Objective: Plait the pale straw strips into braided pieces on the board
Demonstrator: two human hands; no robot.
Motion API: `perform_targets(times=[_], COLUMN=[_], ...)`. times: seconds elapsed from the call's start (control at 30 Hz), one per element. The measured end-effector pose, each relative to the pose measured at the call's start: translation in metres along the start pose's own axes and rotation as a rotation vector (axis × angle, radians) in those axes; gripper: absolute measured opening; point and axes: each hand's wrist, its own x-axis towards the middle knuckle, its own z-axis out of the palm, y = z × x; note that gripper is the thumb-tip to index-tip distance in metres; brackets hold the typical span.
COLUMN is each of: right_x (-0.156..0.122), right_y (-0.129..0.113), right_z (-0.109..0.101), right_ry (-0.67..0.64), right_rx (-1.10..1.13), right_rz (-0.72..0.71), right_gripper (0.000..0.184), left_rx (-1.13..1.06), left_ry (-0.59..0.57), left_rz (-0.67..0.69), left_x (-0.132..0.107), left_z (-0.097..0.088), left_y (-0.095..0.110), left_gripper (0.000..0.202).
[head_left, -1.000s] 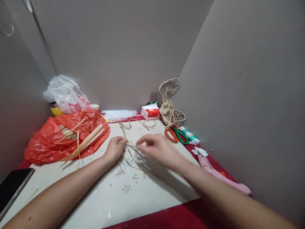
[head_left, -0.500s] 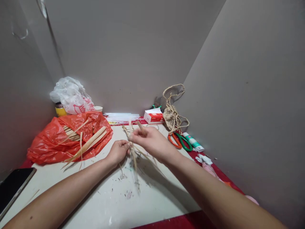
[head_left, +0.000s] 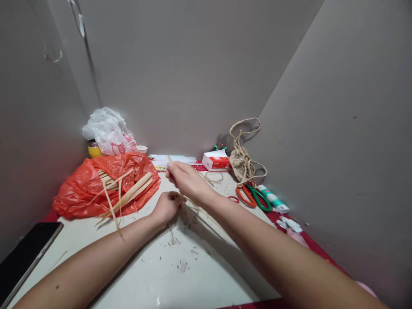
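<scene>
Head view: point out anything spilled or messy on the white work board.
Small dark flecks and smears litter the white work board near the left hand. Pale wooden strips splay out of the crumpled orange plastic bag, some onto the board.

A craft workspace is shown, walled by plain grey panels (head_left: 180, 64). Orange-and-green-handled scissors (head_left: 254, 196), a coil of tan twine (head_left: 242, 161) and a red plastic bag of wooden strips (head_left: 80, 189) are spread on a white counter (head_left: 144, 274).

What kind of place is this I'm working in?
Probably a small handicraft corner: a white tabletop boxed in by plain grey panels, with a twine bundle, scissors and an orange bag of dry strips. The left hand and right hand hold thin strands.
</scene>
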Motion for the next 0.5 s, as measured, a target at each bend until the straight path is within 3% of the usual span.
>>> perform_targets(times=[0.1, 0.2, 0.33, 0.5], right_x=[-0.039, -0.066, -0.071, -0.062], right_y=[0.024, 0.053, 0.087, 0.106], right_z=[-0.028, -0.027, -0.009, 0.001], right_ry=[-0.160, -0.250, -0.146, -0.083], right_rx=[0.003, 0.030, 0.040, -0.014], right_rz=[0.188, 0.395, 0.457, 0.424], right_gripper=[0.035, 0.034, 0.036, 0.039], left_rx=[-0.072, -0.119, -0.164, -0.202], left_ry=[-0.076, -0.101, -0.129, -0.156], left_rz=[-0.005, -0.023, -0.048, -0.064], left_x=[0.001, 0.003, 0.005, 0.003], left_z=[0.002, 0.001, -0.001, -0.001], left_y=[-0.003, -0.004, -0.003, 0.001], left_gripper=[0.025, 0.023, 0.026, 0.029])
